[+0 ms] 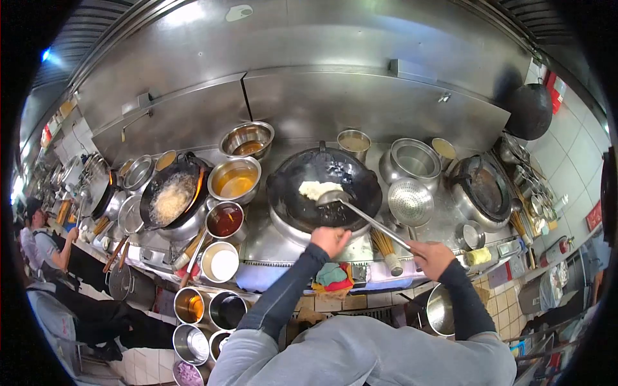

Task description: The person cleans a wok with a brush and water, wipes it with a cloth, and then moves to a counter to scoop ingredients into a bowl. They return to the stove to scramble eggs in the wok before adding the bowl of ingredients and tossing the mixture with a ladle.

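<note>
In the middle of the range sits a black wok, with a pale, whitish clump of food on its inner surface. My left hand is closed at the wok's near rim, where the ear would be; the fingers' undersides are hidden. A long-handled metal ladle is gripped near its handle's end by my right hand. Its bowl lies inside the wok, touching the right edge of the food. Below my left hand lie folded green and red cloths.
Left of the wok stand bowls of yellow liquid, red sauce and white contents. Another wok holds bubbling food with flame at its edge. A perforated strainer and bamboo brush sit right. Co-workers stand far left.
</note>
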The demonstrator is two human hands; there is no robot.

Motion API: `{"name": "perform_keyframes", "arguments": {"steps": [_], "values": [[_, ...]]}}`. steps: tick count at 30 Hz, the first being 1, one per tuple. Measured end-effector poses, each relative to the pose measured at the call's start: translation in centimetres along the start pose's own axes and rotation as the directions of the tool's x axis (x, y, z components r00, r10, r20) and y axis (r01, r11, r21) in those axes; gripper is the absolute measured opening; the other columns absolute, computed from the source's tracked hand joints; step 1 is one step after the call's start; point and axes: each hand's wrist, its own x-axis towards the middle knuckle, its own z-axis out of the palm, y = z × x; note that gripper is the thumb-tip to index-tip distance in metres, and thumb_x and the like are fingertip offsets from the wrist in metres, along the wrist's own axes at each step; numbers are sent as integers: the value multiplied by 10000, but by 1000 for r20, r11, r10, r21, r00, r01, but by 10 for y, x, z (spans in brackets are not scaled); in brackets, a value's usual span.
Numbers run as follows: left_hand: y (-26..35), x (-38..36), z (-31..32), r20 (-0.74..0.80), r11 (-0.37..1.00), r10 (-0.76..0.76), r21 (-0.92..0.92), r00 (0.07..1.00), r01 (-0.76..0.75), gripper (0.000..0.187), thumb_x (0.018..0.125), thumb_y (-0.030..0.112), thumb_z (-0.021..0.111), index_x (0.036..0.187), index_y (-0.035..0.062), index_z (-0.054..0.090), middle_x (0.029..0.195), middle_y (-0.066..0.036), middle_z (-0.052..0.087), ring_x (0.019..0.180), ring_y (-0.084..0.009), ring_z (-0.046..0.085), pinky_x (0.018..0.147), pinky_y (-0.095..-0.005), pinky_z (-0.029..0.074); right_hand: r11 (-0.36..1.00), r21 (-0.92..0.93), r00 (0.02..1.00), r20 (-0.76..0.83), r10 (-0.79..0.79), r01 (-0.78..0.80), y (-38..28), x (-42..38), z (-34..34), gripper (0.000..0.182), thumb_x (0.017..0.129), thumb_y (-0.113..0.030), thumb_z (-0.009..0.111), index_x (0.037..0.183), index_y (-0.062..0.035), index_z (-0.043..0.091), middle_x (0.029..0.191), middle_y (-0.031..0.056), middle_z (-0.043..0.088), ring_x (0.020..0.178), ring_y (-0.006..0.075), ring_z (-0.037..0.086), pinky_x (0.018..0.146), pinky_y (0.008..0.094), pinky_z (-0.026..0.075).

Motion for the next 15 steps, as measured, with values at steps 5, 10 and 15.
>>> {"name": "perform_keyframes", "arguments": {"steps": [5, 10, 15], "values": [[-54, 0, 42, 12, 1000, -16, -12, 1000, 16, 393, 864, 394, 497, 688, 69, 630, 698, -135, 624, 710, -320, 597, 656, -430, 456, 995, 43, 996, 19, 88, -89, 40, 12, 30, 441, 766, -173, 566, 1192, -78, 501, 856, 202, 620, 794, 369, 596, 700, 416, 481], [-45, -5, 50, -10, 968, -155, 196, 988, 154, 351, 863, 383, 491, 760, 88, 652, 753, -100, 621, 801, -310, 564, 762, -430, 428, 944, 291, 967, -152, 206, -155, 66, 96, 102, 407, 776, -185, 558, 1123, 27, 533, 883, 221, 623, 850, 352, 611, 755, 391, 480], [-51, -10, 47, -44, 984, -139, 106, 989, 143, 255, 849, 306, 519, 820, 82, 637, 764, -120, 583, 818, -311, 544, 786, -424, 410, 861, 358, 882, -167, 441, -363, 5, 128, 204, 440, 826, -174, 502, 1234, -17, 457, 905, 245, 609, 841, 396, 593, 755, 424, 471]]}}
